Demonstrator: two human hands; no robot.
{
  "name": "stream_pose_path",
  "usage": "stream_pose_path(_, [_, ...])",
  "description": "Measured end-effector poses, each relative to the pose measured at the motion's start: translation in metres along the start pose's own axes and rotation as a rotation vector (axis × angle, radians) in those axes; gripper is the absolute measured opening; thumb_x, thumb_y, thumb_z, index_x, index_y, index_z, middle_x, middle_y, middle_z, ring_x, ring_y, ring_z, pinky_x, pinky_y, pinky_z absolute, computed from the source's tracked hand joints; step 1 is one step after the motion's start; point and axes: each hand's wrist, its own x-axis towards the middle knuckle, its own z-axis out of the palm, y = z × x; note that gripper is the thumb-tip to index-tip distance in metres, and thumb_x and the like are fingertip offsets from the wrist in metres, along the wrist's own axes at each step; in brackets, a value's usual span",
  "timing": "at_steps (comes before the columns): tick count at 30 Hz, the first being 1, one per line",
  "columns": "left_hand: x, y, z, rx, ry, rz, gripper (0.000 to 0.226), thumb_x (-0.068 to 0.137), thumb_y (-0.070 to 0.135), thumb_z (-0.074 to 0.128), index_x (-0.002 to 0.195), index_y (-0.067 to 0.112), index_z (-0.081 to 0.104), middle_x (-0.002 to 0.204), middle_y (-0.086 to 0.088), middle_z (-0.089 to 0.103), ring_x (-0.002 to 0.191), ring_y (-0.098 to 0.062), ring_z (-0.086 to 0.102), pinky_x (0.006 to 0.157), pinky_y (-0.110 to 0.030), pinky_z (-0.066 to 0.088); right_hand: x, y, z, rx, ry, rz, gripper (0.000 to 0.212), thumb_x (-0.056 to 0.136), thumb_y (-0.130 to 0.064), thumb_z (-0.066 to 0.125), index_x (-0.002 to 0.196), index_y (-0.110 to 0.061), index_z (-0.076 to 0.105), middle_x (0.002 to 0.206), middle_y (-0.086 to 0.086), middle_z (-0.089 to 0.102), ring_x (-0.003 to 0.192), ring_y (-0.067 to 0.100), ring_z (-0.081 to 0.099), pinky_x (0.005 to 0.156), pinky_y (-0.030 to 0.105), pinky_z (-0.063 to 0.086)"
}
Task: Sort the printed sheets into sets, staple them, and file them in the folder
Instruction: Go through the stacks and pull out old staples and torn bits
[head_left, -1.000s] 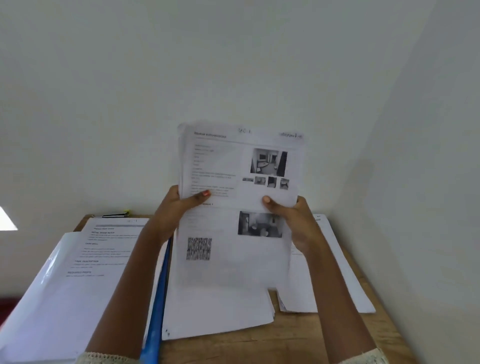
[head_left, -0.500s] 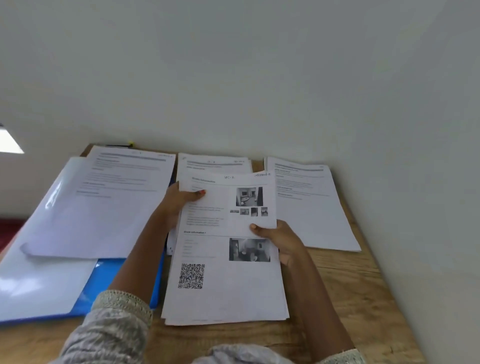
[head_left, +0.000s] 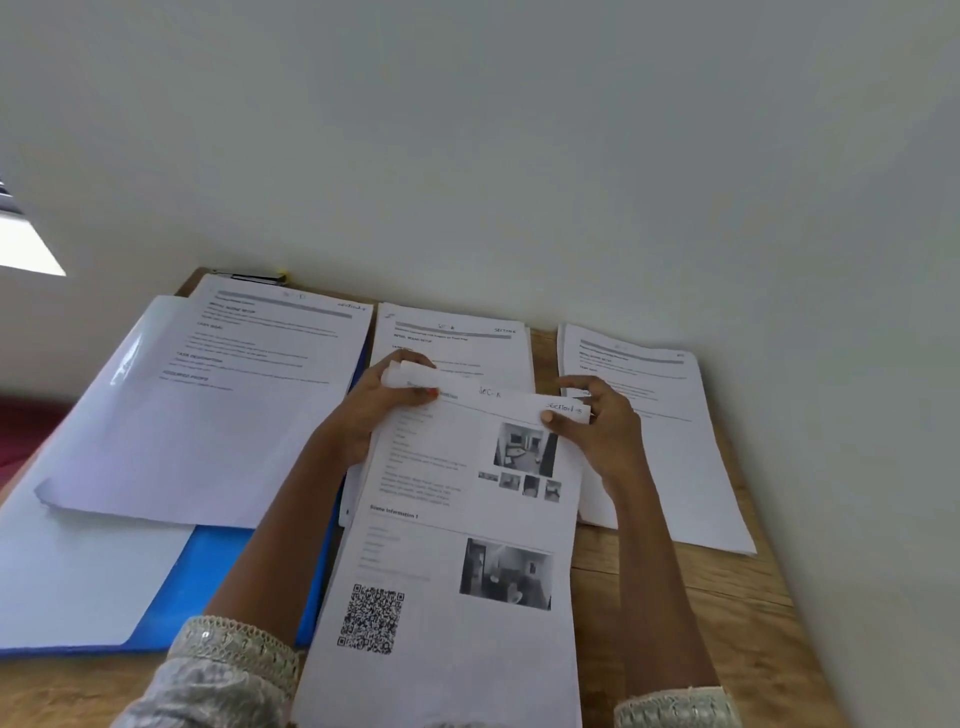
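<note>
**Paper set held by its top corners over the worktop**

White printed sheets make up the set (head_left: 457, 545) that the person holds in the middle of the wooden worktop (head_left: 701, 597), its lower end running toward the near edge. The top sheet shows photos, a QR code and handwritten section marks along its head.

The left hand (head_left: 374, 410) is curled round the top left corner, thumb on the face and fingers behind, and that corner is bent over. The right hand (head_left: 602, 431) pinches the top right corner between thumb and fingers. Holding both top corners looks like a way to keep the sheets' edges level, probably so the set can be stapled at a corner. No stapler is in view.

Three more lots of sheets lie along the far edge, apart from one another, which fits sorting by section. The left pile (head_left: 234, 405) rests on the open blue folder (head_left: 208, 577) at the left edge. The middle pile (head_left: 457, 343) lies just beyond the hands. The right pile (head_left: 665, 415) lies by the right edge, partly under the right hand.

A dark clip-like thing (head_left: 257, 278) sits at the far left corner, too small to identify.

The sorting seems well on. Stapling and filing appear not yet done.
</note>
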Motion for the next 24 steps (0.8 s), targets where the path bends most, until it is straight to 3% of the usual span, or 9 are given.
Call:
stream_pose_path(5, [0.004, 0.001, -0.003, 0.16, 0.091, -0.077, 0.03, 0.071, 0.013, 0.082, 0.093, 0.013, 0.062, 0.107, -0.008, 0.069, 0.096, -0.029, 0.069, 0.072, -0.033, 0.058, 0.01, 0.005, 0.008, -0.117, 0.001, -0.065, 0.014, 0.076, -0.015, 0.079, 0.089, -0.016, 0.074, 0.093, -0.003, 0.071, 0.081, 0.001, 0.062, 0.069, 0.004, 0.044])
stream_pose_path(8, [0.004, 0.006, -0.007, 0.455, 0.134, -0.05, 0.023, 0.076, 0.011, 0.079, 0.093, 0.016, 0.064, 0.104, 0.0, 0.068, 0.096, -0.019, 0.066, 0.074, -0.023, 0.052, 0.01, 0.009, 0.014, -0.112, 0.003, -0.099, 0.01, 0.078, -0.015, 0.077, 0.088, -0.012, 0.076, 0.092, -0.001, 0.073, 0.088, 0.005, 0.065, 0.082, 0.009, 0.046])
stream_pose_path(11, [0.006, 0.009, -0.007, 0.773, 0.09, 0.006, 0.036, 0.073, 0.016, 0.083, 0.101, 0.024, 0.063, 0.109, 0.008, 0.063, 0.1, -0.011, 0.058, 0.079, -0.017, 0.044, 0.009, 0.01, 0.018, -0.103, 0.043, -0.105, 0.006, 0.082, -0.016, 0.073, 0.087, -0.012, 0.074, 0.088, -0.002, 0.072, 0.083, -0.003, 0.061, 0.075, -0.001, 0.04])
stream_pose_path(17, [0.012, 0.007, 0.011, 1.14, 0.061, 0.03, 0.051, 0.073, 0.029, 0.083, 0.118, 0.031, 0.058, 0.112, 0.013, 0.063, 0.11, -0.007, 0.048, 0.108, -0.036, 0.015, 0.009, 0.011, 0.022, -0.184, 0.073, -0.212, 0.009, 0.088, -0.019, 0.066, 0.087, -0.01, 0.069, 0.076, -0.009, 0.062, 0.066, -0.003, 0.054, 0.062, 0.0, 0.036])
stream_pose_path(20, [0.014, 0.004, 0.023, 1.164, 0.06, 0.025, 0.052, 0.075, 0.028, 0.081, 0.121, 0.032, 0.057, 0.113, 0.012, 0.063, 0.117, -0.009, 0.045, 0.117, -0.046, 0.003, 0.006, 0.011, 0.019, -0.155, 0.003, -0.241, 0.002, 0.084, -0.016, 0.071, 0.085, -0.015, 0.069, 0.081, -0.013, 0.065, 0.078, -0.012, 0.059, 0.069, 0.0, 0.038])
stream_pose_path(24, [0.013, 0.001, 0.032, 1.188, 0.063, 0.069, 0.052, 0.075, 0.029, 0.081, 0.12, 0.035, 0.056, 0.112, 0.015, 0.058, 0.122, -0.011, 0.044, 0.115, -0.042, 0.001, 0.002, 0.017, 0.016, -0.17, -0.054, -0.284, 0.02, 0.075, -0.015, 0.079, 0.082, -0.029, 0.066, 0.095, -0.016, 0.066, 0.091, -0.01, 0.057, 0.079, 0.004, 0.039])
